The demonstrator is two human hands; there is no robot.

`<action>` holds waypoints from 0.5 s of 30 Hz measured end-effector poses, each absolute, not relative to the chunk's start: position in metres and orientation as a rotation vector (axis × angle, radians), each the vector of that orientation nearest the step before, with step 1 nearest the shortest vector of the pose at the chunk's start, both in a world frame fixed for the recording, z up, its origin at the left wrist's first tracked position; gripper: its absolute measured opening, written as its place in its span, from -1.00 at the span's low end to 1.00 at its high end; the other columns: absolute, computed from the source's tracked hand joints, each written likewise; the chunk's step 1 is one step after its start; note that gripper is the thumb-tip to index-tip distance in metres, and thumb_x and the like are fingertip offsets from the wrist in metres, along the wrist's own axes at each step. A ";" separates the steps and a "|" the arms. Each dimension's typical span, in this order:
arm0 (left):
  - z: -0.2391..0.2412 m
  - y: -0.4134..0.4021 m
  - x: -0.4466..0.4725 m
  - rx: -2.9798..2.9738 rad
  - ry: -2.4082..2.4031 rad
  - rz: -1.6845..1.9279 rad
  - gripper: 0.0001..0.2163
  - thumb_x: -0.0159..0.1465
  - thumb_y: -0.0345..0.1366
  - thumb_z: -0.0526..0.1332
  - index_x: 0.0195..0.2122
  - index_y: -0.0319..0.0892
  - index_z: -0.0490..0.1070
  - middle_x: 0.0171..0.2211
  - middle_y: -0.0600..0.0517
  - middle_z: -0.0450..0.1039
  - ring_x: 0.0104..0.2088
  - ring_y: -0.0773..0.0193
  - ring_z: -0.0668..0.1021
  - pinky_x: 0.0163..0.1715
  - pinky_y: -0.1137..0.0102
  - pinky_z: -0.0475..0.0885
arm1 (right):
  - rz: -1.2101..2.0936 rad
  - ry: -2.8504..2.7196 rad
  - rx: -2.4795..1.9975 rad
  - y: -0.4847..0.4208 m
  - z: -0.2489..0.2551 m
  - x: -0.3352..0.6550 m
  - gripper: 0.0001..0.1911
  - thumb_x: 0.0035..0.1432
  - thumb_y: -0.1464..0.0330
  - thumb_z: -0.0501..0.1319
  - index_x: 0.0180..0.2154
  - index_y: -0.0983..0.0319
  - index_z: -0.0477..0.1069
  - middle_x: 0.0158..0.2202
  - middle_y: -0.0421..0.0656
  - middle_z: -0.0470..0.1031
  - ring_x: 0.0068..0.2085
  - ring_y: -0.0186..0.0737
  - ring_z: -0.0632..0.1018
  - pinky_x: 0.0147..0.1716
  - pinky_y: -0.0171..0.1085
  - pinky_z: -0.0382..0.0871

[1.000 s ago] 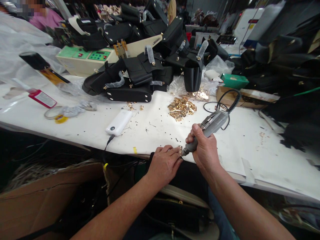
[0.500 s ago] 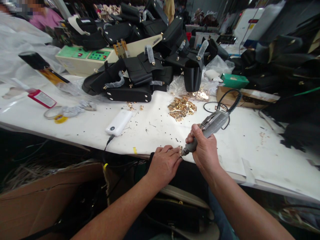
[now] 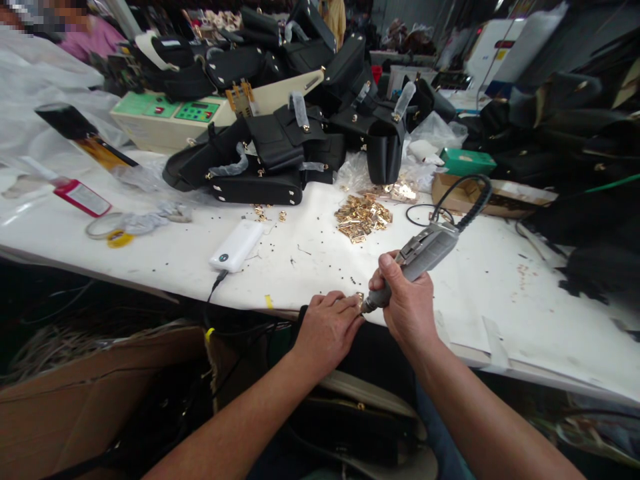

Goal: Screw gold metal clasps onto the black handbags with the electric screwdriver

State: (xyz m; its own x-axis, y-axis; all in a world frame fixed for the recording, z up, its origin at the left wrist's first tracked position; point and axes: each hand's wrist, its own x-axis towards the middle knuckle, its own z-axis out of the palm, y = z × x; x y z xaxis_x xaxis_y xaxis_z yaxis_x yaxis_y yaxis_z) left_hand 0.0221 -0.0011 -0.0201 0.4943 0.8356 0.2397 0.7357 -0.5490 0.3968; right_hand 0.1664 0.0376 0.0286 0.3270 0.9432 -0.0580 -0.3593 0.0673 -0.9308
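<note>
My right hand (image 3: pixel 407 293) is wrapped round a grey electric screwdriver (image 3: pixel 433 250), which slants down to the left. Its tip meets a small gold metal fitting (image 3: pixel 360 298) at the table's front edge. My left hand (image 3: pixel 330 327) presses down beside that fitting, its fingers close together over the edge of a black piece (image 3: pixel 373 343); what the fingertips pinch is partly hidden. On my lap below lies an open black bag (image 3: pixel 355 427) with a light lining. A pile of gold metal fittings (image 3: pixel 364 217) lies on the white table beyond my hands.
Black bags (image 3: pixel 280 143) are heaped at the back of the white table (image 3: pixel 300 267). A white power bank (image 3: pixel 237 245) with a cable lies left of my hands. Further left are a red-and-white bottle (image 3: pixel 83 197) and a green-panelled machine (image 3: pixel 165 110). A cardboard box (image 3: pixel 100 393) stands below.
The screwdriver in my right hand has shifted very slightly left and down at the gold fitting. My left hand stays in place.
</note>
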 end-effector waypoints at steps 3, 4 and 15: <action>-0.020 -0.001 0.022 2.493 1.344 0.602 -0.77 0.43 -0.22 0.15 0.03 -0.06 0.51 0.09 0.01 0.55 0.04 0.10 0.49 -0.13 0.13 0.36 | 1.115 -0.700 -1.077 0.036 0.029 0.166 -0.59 0.03 0.14 0.48 -0.25 0.24 0.40 -0.60 -0.30 0.39 -0.60 -0.37 0.36 -0.62 -0.40 0.28; -0.020 -0.001 0.022 2.491 1.343 0.601 -0.77 0.43 -0.21 0.15 0.03 -0.07 0.51 0.09 0.00 0.55 0.04 0.10 0.49 -0.13 0.12 0.36 | 1.118 -0.700 -1.078 0.036 0.029 0.165 -0.59 0.03 0.14 0.48 -0.25 0.24 0.40 -0.60 -0.30 0.39 -0.60 -0.38 0.36 -0.63 -0.40 0.28; -0.018 -0.002 0.022 2.460 1.335 0.590 -0.77 0.42 -0.19 0.17 0.03 -0.07 0.49 0.13 0.04 0.53 0.07 0.07 0.47 -0.09 0.08 0.35 | 0.986 -0.765 -1.127 0.046 0.031 0.176 -0.61 0.04 0.13 0.47 -0.26 0.24 0.43 -0.59 -0.29 0.39 -0.58 -0.35 0.40 -0.62 -0.39 0.33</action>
